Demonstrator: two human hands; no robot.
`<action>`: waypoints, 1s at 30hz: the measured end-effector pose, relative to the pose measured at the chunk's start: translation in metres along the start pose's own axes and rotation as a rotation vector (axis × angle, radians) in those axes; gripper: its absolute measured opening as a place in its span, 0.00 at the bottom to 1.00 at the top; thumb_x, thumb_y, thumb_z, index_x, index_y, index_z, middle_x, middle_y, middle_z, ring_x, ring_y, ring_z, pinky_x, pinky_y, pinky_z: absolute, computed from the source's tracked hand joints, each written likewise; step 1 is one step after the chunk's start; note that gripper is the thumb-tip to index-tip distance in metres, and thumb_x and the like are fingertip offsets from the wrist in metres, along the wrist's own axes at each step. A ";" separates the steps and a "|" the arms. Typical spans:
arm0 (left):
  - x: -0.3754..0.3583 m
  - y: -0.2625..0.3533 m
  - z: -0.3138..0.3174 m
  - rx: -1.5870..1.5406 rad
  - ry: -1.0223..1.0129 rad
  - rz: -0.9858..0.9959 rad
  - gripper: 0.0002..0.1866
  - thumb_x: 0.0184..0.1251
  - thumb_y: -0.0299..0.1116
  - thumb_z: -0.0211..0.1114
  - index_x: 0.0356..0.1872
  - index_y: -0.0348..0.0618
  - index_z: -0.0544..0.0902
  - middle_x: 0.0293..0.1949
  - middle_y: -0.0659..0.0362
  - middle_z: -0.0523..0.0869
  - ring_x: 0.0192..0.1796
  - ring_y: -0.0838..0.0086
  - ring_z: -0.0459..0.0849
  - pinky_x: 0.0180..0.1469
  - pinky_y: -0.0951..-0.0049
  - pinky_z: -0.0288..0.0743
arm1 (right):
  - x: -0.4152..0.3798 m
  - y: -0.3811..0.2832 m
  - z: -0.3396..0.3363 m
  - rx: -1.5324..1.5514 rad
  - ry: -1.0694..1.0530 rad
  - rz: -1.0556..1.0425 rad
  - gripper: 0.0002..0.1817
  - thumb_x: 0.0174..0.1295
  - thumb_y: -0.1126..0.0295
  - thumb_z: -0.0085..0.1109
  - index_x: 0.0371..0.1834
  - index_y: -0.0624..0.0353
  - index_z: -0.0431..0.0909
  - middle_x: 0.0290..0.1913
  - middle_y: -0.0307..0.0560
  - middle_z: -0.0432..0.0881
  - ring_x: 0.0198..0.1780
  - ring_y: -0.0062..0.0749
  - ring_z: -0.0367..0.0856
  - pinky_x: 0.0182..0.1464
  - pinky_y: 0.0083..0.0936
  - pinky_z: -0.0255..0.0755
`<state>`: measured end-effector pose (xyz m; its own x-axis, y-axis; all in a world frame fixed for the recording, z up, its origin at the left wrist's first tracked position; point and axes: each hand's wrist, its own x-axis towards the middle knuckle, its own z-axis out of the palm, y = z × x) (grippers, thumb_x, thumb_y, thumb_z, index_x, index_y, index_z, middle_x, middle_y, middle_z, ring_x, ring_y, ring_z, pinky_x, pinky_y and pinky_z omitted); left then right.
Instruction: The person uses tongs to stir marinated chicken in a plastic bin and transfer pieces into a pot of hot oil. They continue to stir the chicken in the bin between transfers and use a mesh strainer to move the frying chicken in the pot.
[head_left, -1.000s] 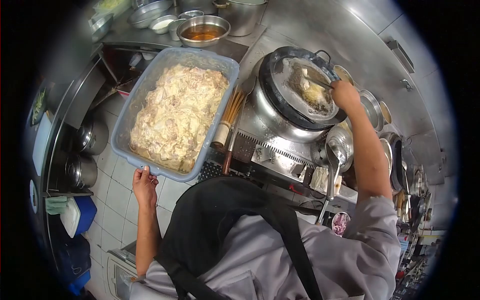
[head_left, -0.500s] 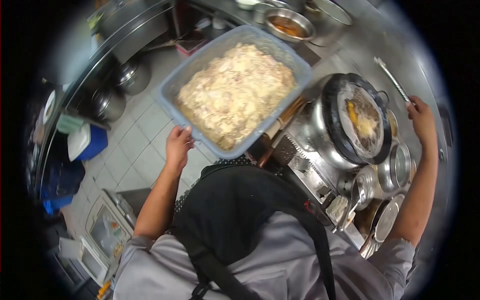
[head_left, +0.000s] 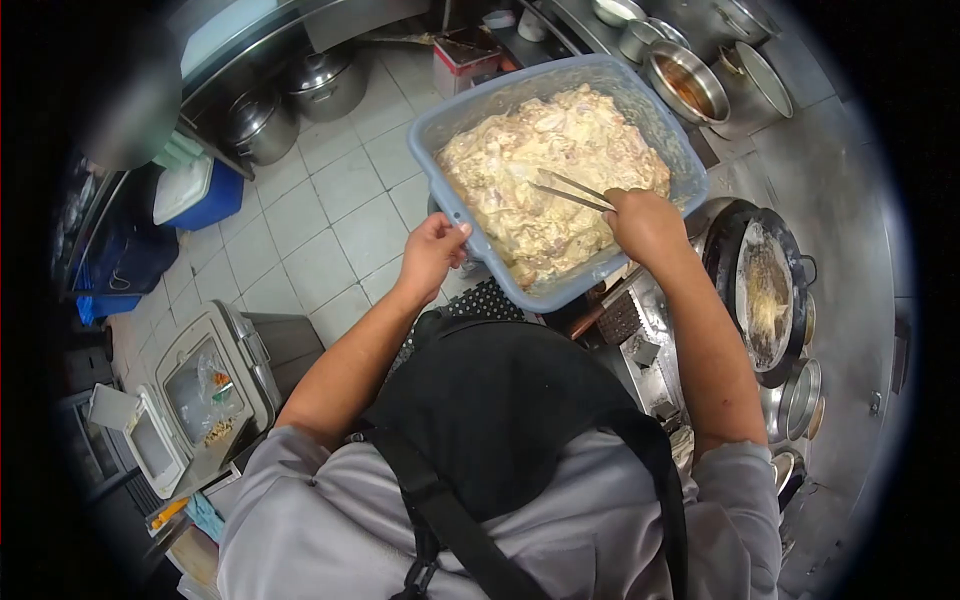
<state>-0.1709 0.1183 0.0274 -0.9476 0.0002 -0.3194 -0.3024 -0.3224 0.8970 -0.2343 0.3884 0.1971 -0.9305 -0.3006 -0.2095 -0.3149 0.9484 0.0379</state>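
1. While the left hand [head_left: 432,252] pinches the near left corner of the big blue-grey plastic tub [head_left: 688,165], with its thumb on top of the rim, it should hold on snugly, so the tub does not slide or tip. What props the tub up is hard to see, so that hand should not push down hard.

2. Just ahead of both hands, the tub holds a big heap of lumpy, wet, pale yellow mix [head_left: 520,145]. It looks slippery and sticky, so a slow, firm squeeze should work better than a quick grab.

3. Near the middle of the heap, to the left of the right hand, are the tips of the thin silver metal tongs [head_left: 574,199]. Their two arms stand a little apart. Whether they have a lump between them, I cannot tell. It would be good to grip one lump near its middle and shake it softly over the tub, so drips fall back in.

4. The right hand [head_left: 650,228] has its fingers closed around the tongs, over the tub's near right side. It should stay up out of the mix, and its arm should stay away from the round black pan [head_left: 725,270] to its right, which may be hot.
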 end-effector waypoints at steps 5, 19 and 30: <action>0.002 0.001 -0.002 0.001 -0.002 0.006 0.06 0.69 0.33 0.67 0.37 0.44 0.79 0.27 0.65 0.80 0.27 0.83 0.77 0.28 0.82 0.69 | 0.029 -0.033 0.000 -0.165 0.002 -0.043 0.12 0.61 0.70 0.52 0.37 0.61 0.86 0.38 0.59 0.87 0.42 0.50 0.87 0.44 0.42 0.80; 0.006 -0.001 -0.007 0.003 -0.037 -0.008 0.07 0.69 0.32 0.67 0.37 0.42 0.78 0.27 0.66 0.79 0.26 0.84 0.76 0.27 0.82 0.69 | 0.014 0.035 -0.006 0.109 0.061 0.087 0.11 0.61 0.65 0.59 0.43 0.54 0.87 0.42 0.55 0.86 0.47 0.52 0.84 0.51 0.43 0.76; 0.004 -0.002 -0.005 0.003 -0.030 -0.010 0.07 0.69 0.33 0.67 0.37 0.42 0.78 0.28 0.64 0.79 0.28 0.82 0.77 0.28 0.81 0.69 | -0.088 0.090 -0.043 0.707 0.298 0.342 0.16 0.61 0.69 0.63 0.52 0.60 0.83 0.40 0.59 0.86 0.42 0.42 0.85 0.47 0.32 0.74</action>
<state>-0.1734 0.1141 0.0234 -0.9472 0.0319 -0.3191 -0.3122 -0.3190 0.8948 -0.1886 0.4958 0.2616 -0.9951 0.0949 -0.0273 0.0927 0.8022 -0.5898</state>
